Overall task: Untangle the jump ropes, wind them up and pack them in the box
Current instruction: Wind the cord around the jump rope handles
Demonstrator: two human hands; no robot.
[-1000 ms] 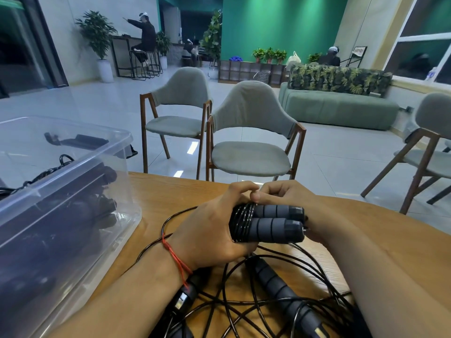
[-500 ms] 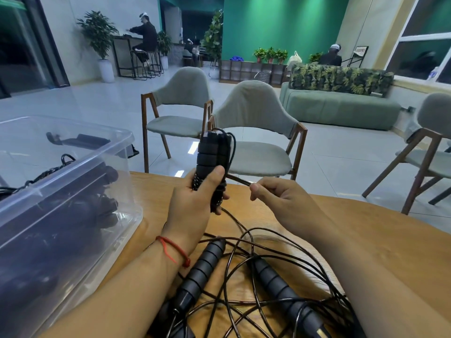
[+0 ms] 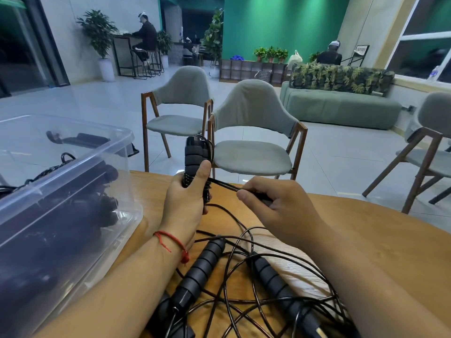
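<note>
Above table, left hand [image 3: 185,203] gripping wound rope [image 3: 196,162], right hand [image 3: 275,208] pinching cord

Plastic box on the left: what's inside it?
Through the plastic box wall, dark wound jump ropes show, with black foam handles and a cord loop near the rim. The wall blurs them, so their count and whatever lies beneath cannot be told.
</note>
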